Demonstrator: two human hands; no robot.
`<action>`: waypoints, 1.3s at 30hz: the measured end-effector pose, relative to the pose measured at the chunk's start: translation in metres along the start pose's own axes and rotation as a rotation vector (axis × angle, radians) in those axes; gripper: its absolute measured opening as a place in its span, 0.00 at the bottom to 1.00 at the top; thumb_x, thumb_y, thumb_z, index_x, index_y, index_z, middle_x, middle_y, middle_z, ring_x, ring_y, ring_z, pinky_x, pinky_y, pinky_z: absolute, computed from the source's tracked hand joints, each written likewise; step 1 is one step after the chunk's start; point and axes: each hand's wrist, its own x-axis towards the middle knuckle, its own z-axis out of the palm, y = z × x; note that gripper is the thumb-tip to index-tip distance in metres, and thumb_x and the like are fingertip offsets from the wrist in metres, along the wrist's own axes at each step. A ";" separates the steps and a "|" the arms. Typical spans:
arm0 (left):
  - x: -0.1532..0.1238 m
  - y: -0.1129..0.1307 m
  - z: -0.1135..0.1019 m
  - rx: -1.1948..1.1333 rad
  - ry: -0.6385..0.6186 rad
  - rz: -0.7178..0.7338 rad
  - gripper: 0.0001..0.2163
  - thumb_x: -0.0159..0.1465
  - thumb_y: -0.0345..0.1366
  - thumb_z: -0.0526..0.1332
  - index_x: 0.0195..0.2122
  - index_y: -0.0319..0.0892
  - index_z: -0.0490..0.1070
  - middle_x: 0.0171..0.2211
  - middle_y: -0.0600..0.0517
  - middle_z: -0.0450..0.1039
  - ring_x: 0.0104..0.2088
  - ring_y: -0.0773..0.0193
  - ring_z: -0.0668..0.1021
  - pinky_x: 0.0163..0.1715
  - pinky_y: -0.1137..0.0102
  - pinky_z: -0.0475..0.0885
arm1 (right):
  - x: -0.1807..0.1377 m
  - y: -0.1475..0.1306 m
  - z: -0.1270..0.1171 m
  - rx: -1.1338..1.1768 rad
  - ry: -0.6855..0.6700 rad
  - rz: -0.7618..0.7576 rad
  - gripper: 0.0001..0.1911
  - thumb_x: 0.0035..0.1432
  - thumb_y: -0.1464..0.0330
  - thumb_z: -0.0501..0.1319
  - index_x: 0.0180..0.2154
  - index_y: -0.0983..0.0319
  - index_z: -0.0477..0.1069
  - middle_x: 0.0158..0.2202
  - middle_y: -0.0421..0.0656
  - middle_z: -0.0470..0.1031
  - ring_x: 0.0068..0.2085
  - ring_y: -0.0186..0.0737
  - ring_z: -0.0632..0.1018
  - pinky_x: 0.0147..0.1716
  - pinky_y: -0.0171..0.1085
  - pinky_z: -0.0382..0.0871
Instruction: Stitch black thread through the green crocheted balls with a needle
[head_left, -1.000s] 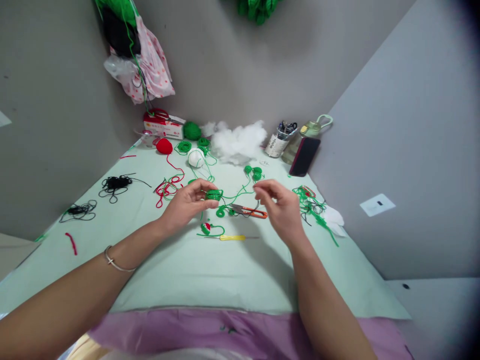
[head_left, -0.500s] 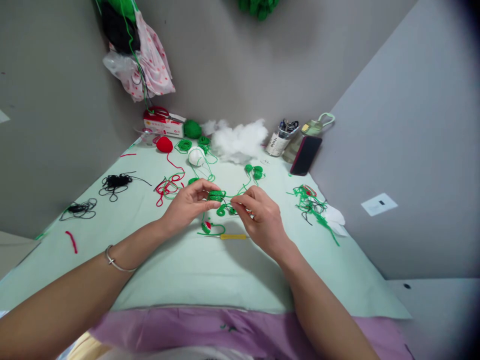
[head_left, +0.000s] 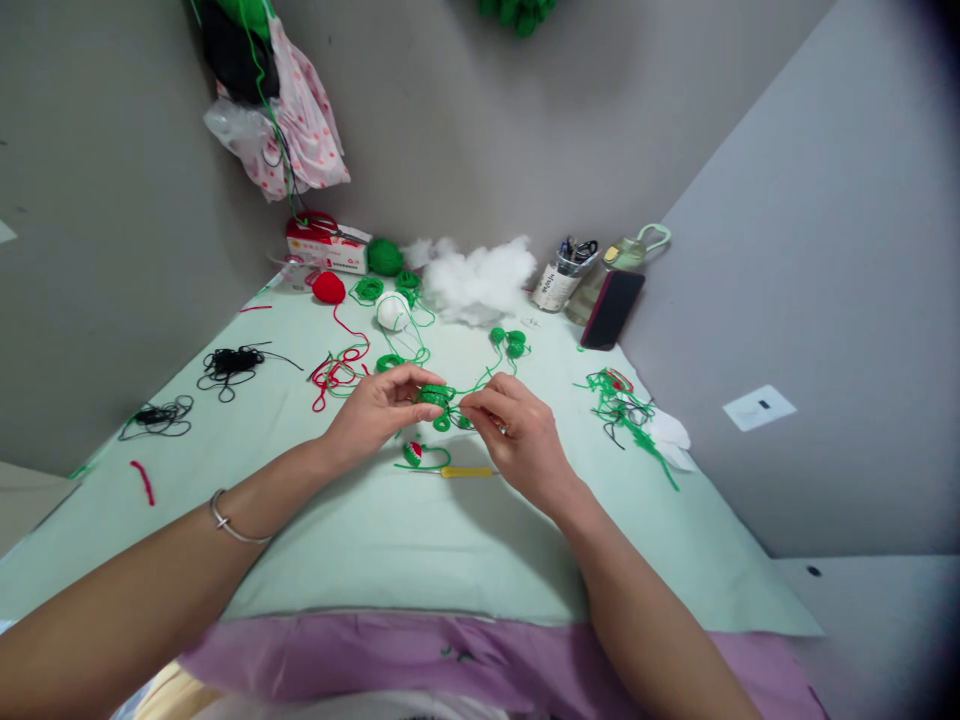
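Between the thumb and fingers of my left hand (head_left: pixel 379 408) is a small green crocheted piece (head_left: pixel 435 395). My right hand (head_left: pixel 521 430) is just to the right of it, thumb and forefinger pinched together. A dark thread seems to run between the piece and those fingertips; whether they also hold a needle is too small to tell. Beneath the hands lie green yarn loops (head_left: pixel 442 423), partly hidden. Closer to me, a red, white and green crocheted piece (head_left: pixel 412 454) with a green tail rests above a yellow-handled crochet hook (head_left: pixel 466 473).
Behind the hands are white stuffing (head_left: pixel 480 280), a white ball (head_left: pixel 393 311), a red yarn ball (head_left: pixel 328 288) and small green pieces (head_left: pixel 516 345). Black yarn (head_left: pixel 234 362) lies left, yarn scraps (head_left: pixel 626 410) right. A phone (head_left: pixel 613 310) leans beside a pen cup (head_left: pixel 556 285). Scissors (head_left: pixel 319 224) top a box.
The green piece has turned slightly in my left fingers and shows more of its side. My right hand has shifted a little to the left, still pinched.
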 end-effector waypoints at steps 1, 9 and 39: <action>-0.001 0.000 0.001 -0.008 -0.009 -0.007 0.13 0.54 0.37 0.73 0.41 0.43 0.79 0.29 0.54 0.74 0.30 0.63 0.76 0.32 0.67 0.74 | 0.000 0.000 0.001 0.039 -0.007 0.028 0.10 0.67 0.74 0.57 0.34 0.60 0.75 0.29 0.41 0.67 0.31 0.37 0.69 0.30 0.36 0.61; -0.003 -0.002 0.002 -0.062 -0.075 -0.045 0.14 0.54 0.37 0.73 0.41 0.41 0.79 0.28 0.52 0.78 0.31 0.61 0.80 0.33 0.66 0.77 | 0.002 0.010 0.005 0.410 -0.067 0.238 0.05 0.62 0.70 0.64 0.33 0.59 0.78 0.30 0.39 0.69 0.30 0.34 0.69 0.30 0.36 0.63; -0.003 -0.005 0.004 -0.200 -0.089 -0.034 0.11 0.56 0.35 0.73 0.39 0.41 0.76 0.33 0.55 0.78 0.33 0.65 0.82 0.39 0.69 0.77 | 0.007 0.018 0.016 0.818 -0.120 0.476 0.10 0.55 0.62 0.70 0.30 0.63 0.77 0.25 0.37 0.69 0.26 0.31 0.66 0.28 0.34 0.59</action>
